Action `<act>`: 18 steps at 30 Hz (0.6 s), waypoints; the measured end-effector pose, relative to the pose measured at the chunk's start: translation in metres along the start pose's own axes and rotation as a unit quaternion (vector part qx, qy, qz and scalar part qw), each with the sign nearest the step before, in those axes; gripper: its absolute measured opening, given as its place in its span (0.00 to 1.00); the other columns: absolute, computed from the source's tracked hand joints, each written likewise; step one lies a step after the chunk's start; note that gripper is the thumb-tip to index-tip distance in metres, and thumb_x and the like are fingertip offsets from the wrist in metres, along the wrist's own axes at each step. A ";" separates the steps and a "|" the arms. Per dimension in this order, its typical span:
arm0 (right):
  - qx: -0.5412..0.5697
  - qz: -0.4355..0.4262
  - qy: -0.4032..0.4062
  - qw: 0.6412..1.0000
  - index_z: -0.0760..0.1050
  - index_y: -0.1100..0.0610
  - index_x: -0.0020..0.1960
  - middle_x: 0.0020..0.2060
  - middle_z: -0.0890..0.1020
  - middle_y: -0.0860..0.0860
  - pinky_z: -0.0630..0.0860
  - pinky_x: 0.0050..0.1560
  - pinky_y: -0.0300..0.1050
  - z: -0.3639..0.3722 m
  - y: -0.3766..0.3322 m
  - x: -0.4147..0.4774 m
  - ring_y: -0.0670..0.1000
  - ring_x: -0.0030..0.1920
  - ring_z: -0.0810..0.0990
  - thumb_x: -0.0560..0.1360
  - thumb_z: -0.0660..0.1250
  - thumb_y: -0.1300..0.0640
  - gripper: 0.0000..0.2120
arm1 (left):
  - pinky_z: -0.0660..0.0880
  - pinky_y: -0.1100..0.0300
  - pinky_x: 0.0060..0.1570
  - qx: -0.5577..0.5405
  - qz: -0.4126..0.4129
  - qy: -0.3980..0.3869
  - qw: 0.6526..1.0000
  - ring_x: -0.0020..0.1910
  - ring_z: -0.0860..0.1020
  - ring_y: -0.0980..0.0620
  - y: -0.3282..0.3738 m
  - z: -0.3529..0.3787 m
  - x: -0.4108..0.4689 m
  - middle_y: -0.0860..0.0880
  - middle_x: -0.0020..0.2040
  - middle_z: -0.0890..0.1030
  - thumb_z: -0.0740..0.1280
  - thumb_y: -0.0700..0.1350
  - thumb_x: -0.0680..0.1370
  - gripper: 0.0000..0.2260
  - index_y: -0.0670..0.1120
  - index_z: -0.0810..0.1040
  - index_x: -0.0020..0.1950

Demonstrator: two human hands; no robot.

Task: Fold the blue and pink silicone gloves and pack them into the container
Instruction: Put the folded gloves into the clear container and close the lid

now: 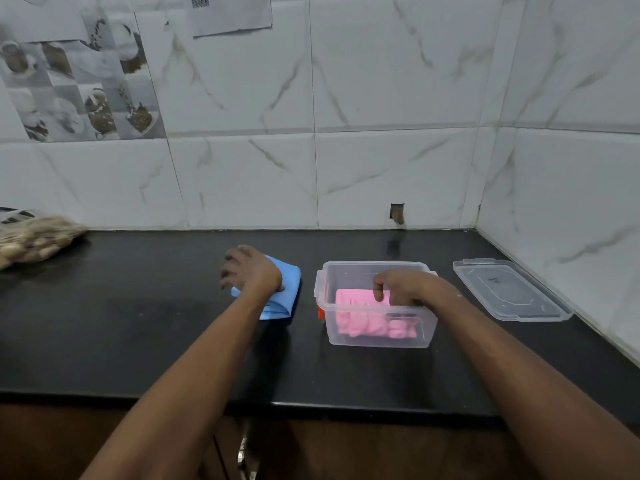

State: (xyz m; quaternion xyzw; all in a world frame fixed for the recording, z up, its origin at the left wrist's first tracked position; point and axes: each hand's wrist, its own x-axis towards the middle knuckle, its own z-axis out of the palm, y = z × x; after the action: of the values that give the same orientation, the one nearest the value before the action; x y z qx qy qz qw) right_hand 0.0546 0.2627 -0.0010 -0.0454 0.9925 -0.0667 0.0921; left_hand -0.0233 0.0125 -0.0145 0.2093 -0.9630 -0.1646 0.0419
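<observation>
A folded pink glove [363, 317] lies inside the clear plastic container [381, 339] on the black counter. My right hand [403, 287] reaches into the container, fingers curled over the pink glove's top edge. To the left of the container lies the folded blue glove [284, 289]. My left hand [251, 271] rests on top of it, fingers curled around its left part. The blue glove sits on the counter, outside the container.
The clear lid [509, 289] lies on the counter to the right of the container, near the tiled corner wall. A bag of brown items [34, 240] sits at the far left. The counter's front edge [311, 407] runs below my arms.
</observation>
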 end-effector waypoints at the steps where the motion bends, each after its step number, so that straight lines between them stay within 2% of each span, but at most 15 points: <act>1: 0.001 0.000 0.001 1.000 0.74 0.50 0.48 0.49 0.77 0.50 0.65 0.31 0.34 0.000 0.000 0.000 0.44 0.37 0.71 0.73 0.64 0.68 0.13 | 0.64 0.42 0.67 0.050 0.040 0.043 0.997 0.68 0.63 0.34 0.003 0.003 -0.001 0.37 0.72 0.58 0.78 0.51 0.67 0.42 0.41 0.60 0.74; 3: 0.005 -0.002 0.002 1.000 0.74 0.50 0.49 0.50 0.77 0.50 0.67 0.32 0.34 0.000 0.000 0.000 0.45 0.37 0.71 0.73 0.64 0.68 0.13 | 0.66 0.50 0.64 0.087 0.114 0.075 0.987 0.65 0.68 0.39 0.003 0.009 0.002 0.39 0.67 0.67 0.73 0.46 0.72 0.24 0.42 0.70 0.65; 5: 0.006 -0.004 0.000 1.000 0.74 0.51 0.49 0.50 0.78 0.50 0.68 0.33 0.35 0.000 0.000 -0.001 0.45 0.37 0.71 0.72 0.64 0.68 0.13 | 0.72 0.55 0.53 0.090 0.154 0.039 0.983 0.59 0.76 0.42 0.001 0.011 0.004 0.40 0.61 0.76 0.67 0.40 0.75 0.12 0.40 0.75 0.58; 6: 0.006 -0.004 -0.001 1.000 0.75 0.51 0.49 0.50 0.78 0.50 0.69 0.33 0.35 -0.001 0.000 -0.001 0.46 0.37 0.71 0.72 0.64 0.68 0.13 | 0.73 0.57 0.47 0.095 0.171 0.018 0.981 0.56 0.79 0.43 0.000 0.010 0.003 0.41 0.58 0.79 0.64 0.37 0.76 0.09 0.39 0.77 0.55; 7: 0.006 -0.004 -0.002 1.000 0.74 0.51 0.49 0.50 0.78 0.50 0.68 0.33 0.35 -0.001 0.000 -0.001 0.46 0.37 0.71 0.72 0.64 0.68 0.13 | 0.73 0.58 0.44 0.108 0.189 0.000 0.976 0.54 0.80 0.44 0.000 0.009 0.001 0.41 0.56 0.81 0.61 0.36 0.76 0.09 0.38 0.77 0.55; 10: 0.008 -0.004 -0.003 1.000 0.74 0.51 0.48 0.50 0.78 0.51 0.67 0.32 0.35 -0.001 -0.001 -0.001 0.46 0.37 0.71 0.73 0.64 0.68 0.13 | 0.74 0.56 0.52 0.121 0.204 -0.046 0.970 0.55 0.79 0.45 0.003 0.006 -0.004 0.42 0.59 0.80 0.59 0.39 0.79 0.12 0.38 0.77 0.59; 12: 0.006 -0.003 0.000 1.000 0.74 0.51 0.48 0.52 0.79 0.51 0.69 0.34 0.35 -0.001 -0.001 -0.001 0.46 0.37 0.71 0.73 0.64 0.68 0.13 | 0.72 0.55 0.47 0.088 0.201 -0.057 0.974 0.46 0.77 0.46 0.004 0.014 -0.001 0.43 0.50 0.81 0.65 0.54 0.77 0.18 0.39 0.77 0.52; 13: 0.007 -0.002 0.002 1.000 0.75 0.51 0.48 0.52 0.79 0.51 0.69 0.34 0.35 -0.001 -0.001 -0.002 0.46 0.38 0.72 0.73 0.64 0.68 0.13 | 0.71 0.56 0.42 0.091 0.201 -0.056 0.974 0.39 0.75 0.48 0.004 0.016 -0.002 0.45 0.43 0.79 0.68 0.63 0.72 0.24 0.40 0.75 0.45; 14: 0.010 -0.001 0.003 1.000 0.75 0.51 0.49 0.51 0.79 0.51 0.69 0.34 0.35 -0.001 -0.001 -0.002 0.46 0.37 0.72 0.73 0.64 0.68 0.13 | 0.71 0.57 0.39 0.111 0.191 -0.066 0.973 0.37 0.74 0.48 0.006 0.016 -0.005 0.46 0.41 0.76 0.69 0.68 0.68 0.28 0.41 0.73 0.41; 15: 0.013 0.000 0.003 1.000 0.75 0.51 0.49 0.51 0.79 0.51 0.68 0.33 0.34 0.000 -0.001 -0.003 0.46 0.37 0.72 0.73 0.64 0.68 0.13 | 0.72 0.57 0.41 0.131 0.178 -0.076 0.972 0.40 0.76 0.48 0.007 0.017 -0.006 0.46 0.45 0.75 0.70 0.70 0.66 0.31 0.41 0.73 0.43; 16: 0.016 0.001 0.004 1.000 0.75 0.51 0.49 0.51 0.78 0.51 0.68 0.33 0.34 -0.001 -0.002 -0.003 0.46 0.37 0.72 0.73 0.64 0.68 0.13 | 0.74 0.56 0.47 0.133 0.161 -0.082 0.975 0.47 0.77 0.45 0.009 0.018 -0.007 0.44 0.52 0.73 0.71 0.69 0.65 0.33 0.41 0.73 0.49; 17: 0.018 0.002 0.004 1.000 0.75 0.51 0.49 0.51 0.78 0.51 0.68 0.33 0.34 -0.001 -0.002 -0.003 0.46 0.37 0.72 0.73 0.64 0.68 0.13 | 0.74 0.56 0.52 0.131 0.150 -0.086 0.976 0.54 0.76 0.43 0.011 0.021 -0.004 0.43 0.57 0.71 0.71 0.68 0.66 0.33 0.41 0.73 0.54; 18: 0.018 0.003 0.003 1.000 0.75 0.51 0.49 0.51 0.78 0.51 0.68 0.33 0.34 -0.001 -0.002 -0.004 0.46 0.37 0.71 0.73 0.64 0.68 0.13 | 0.73 0.58 0.52 0.123 0.138 -0.090 0.979 0.55 0.75 0.44 0.011 0.021 -0.002 0.43 0.58 0.72 0.72 0.64 0.68 0.30 0.41 0.73 0.56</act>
State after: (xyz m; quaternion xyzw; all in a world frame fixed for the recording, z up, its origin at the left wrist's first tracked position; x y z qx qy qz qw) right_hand 0.0580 0.2613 0.0011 -0.0407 0.9915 -0.0840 0.0903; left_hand -0.0286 0.0292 -0.0306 0.0622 -0.9953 -0.0555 -0.0483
